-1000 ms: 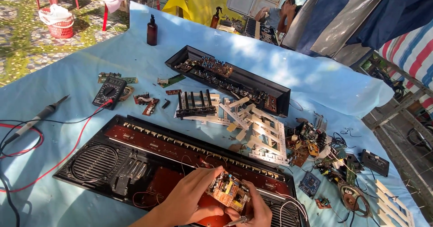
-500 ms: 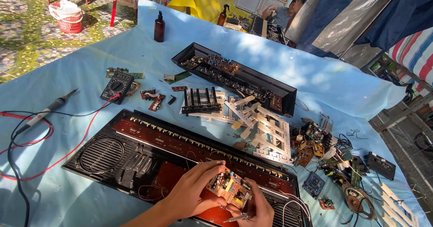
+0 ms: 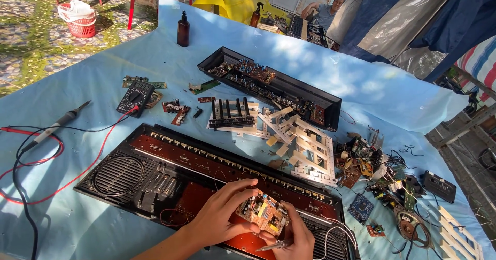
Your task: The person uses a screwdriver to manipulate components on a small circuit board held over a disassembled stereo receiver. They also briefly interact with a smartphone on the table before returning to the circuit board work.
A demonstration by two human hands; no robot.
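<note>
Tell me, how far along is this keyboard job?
Done: the keyboard shell lies open, its loose keys piled beside a second casing. In hand: the left hand and right hand hold a small circuit board over the shell; the right also grips a thin metal tool. Left: boards and parts lie scattered, nothing reassembled.

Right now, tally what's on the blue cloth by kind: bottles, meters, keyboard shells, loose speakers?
Brown bottles: 2, one on the cloth, one at the far edge
Multimeter: 1
Keyboard shells: 2, near, far
Loose speaker: 1
Total: 6
</note>
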